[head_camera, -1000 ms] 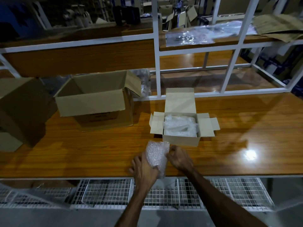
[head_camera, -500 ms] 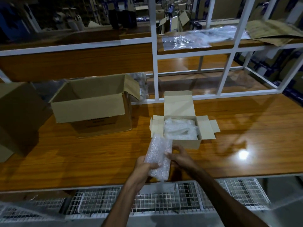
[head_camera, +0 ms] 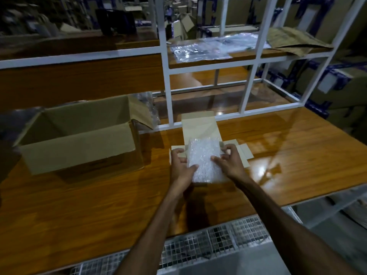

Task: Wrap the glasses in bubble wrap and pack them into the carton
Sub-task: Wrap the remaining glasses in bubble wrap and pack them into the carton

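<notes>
A bundle of bubble wrap (head_camera: 204,157) stands over the small open carton (head_camera: 200,126) at the middle of the wooden table. My left hand (head_camera: 181,165) grips the bundle's left side, thumb across its front. On the right side, my right hand (head_camera: 230,161) holds it with thumb and curled fingers. The carton's lid flap stands up behind the bundle, and its side flaps (head_camera: 245,155) spread out to either side. What the wrap covers is hidden, and so is the inside of the carton.
A large open cardboard box (head_camera: 79,137) stands to the left on the table (head_camera: 297,151). A white metal frame (head_camera: 166,76) rises behind the carton, with plastic sheets (head_camera: 200,50) and brown paper on its shelf. A wire mesh rack (head_camera: 208,247) lies below the table's front edge.
Both hands have carried the bubble-wrap bundle from the table's front edge forward and up to the small carton, where it now hides the wrapped piece seen inside earlier.
</notes>
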`<state>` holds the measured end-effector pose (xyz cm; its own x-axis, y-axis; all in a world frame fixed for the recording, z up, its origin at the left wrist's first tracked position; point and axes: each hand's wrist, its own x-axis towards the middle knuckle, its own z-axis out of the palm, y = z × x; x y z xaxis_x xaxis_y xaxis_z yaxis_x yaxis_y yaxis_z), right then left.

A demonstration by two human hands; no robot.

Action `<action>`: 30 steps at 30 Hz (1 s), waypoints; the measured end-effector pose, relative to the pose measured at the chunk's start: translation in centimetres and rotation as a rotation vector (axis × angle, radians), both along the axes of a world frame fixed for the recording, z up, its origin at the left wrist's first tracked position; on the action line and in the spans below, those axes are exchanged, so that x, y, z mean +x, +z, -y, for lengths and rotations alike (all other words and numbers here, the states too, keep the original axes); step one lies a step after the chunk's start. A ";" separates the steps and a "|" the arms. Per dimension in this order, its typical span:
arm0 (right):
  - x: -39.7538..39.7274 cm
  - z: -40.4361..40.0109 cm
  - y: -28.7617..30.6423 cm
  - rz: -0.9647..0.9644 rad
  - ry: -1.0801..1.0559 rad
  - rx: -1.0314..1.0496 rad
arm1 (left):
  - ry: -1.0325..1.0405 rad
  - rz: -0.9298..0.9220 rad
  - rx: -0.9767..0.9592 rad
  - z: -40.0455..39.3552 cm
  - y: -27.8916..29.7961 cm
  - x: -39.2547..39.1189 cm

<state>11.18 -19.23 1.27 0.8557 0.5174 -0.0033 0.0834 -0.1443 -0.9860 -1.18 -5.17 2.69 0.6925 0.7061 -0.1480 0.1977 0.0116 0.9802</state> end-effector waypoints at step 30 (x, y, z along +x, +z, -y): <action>12.2 -1.0 -4.4 1.055 0.730 -1.023 | -0.977 -0.775 1.269 -6.9 -4.1 11.0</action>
<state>23.39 -18.26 -3.09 0.2913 0.9384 -0.1858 0.9560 -0.2924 0.0222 9.81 1.74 -1.38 0.9330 0.0493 -0.3564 0.0457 -0.9988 -0.0186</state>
